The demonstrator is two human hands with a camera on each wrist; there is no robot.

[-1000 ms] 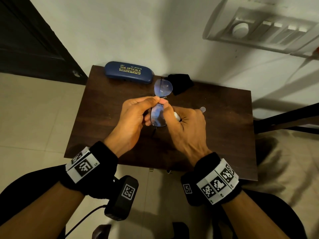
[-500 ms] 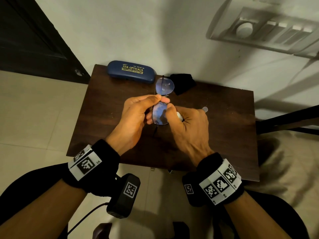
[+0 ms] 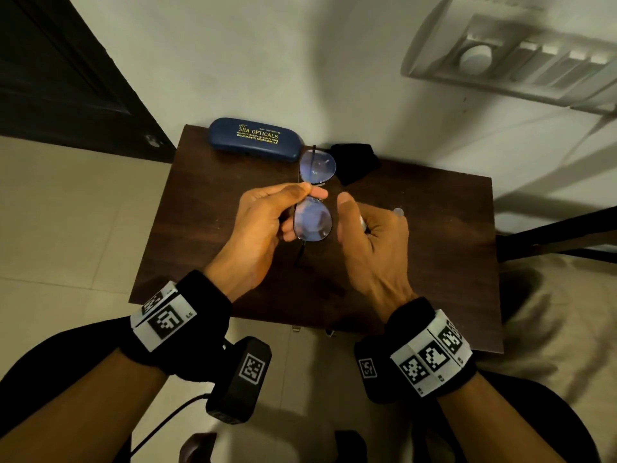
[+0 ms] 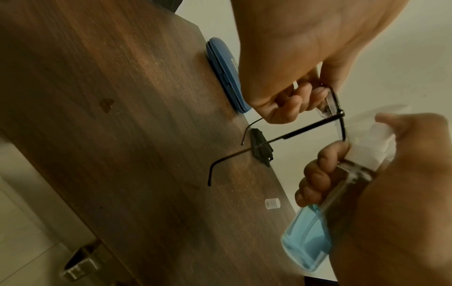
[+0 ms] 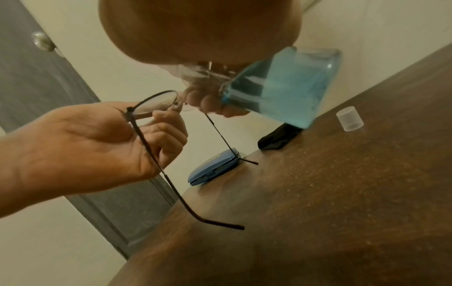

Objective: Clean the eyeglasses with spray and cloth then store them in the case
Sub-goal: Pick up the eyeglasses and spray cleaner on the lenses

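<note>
My left hand (image 3: 267, 215) pinches the thin black-framed eyeglasses (image 3: 314, 222) at the bridge and holds them above the dark wooden table (image 3: 434, 262), temples open and pointing down (image 5: 156, 164). To their right, my right hand (image 3: 370, 235) grips a clear spray bottle with blue liquid (image 4: 315, 232) (image 5: 278, 87), its white nozzle (image 4: 371, 147) close to the near lens. The blue eyeglass case (image 3: 255, 139) lies closed at the table's back left. A black cloth (image 3: 355, 162) lies crumpled at the back edge, to the right of the case.
A small clear plastic cap (image 5: 349, 121) (image 3: 398, 212) stands on the table to the right of my right hand. The table stands against a white wall with a switch panel (image 3: 521, 58). A dark door (image 3: 60, 71) is at the left, a dark chair frame (image 3: 561, 235) at the right.
My right hand with the bottle has drawn a little to the right, off the lens, and its thumb has lifted. The left hand keeps the glasses in nearly the same place.
</note>
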